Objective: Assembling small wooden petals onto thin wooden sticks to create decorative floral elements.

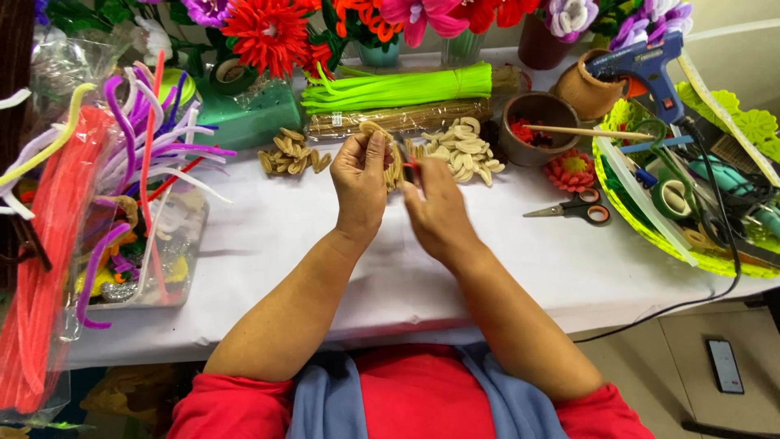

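Left hand (360, 180) pinches a fanned cluster of beige looped pipe-cleaner petals (393, 167) upright, while right hand (436, 213), fingers closed, grips a thin red stem (409, 165) against it

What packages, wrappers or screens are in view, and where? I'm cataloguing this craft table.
Clear wrapper: long, holds tan stems, behind the hands.
Clear plastic box: table's left side, holds coloured pipe cleaners.
Phone: dark rectangle with blank screen, on the floor at lower right.
Tape roll: green, on a green foam block.
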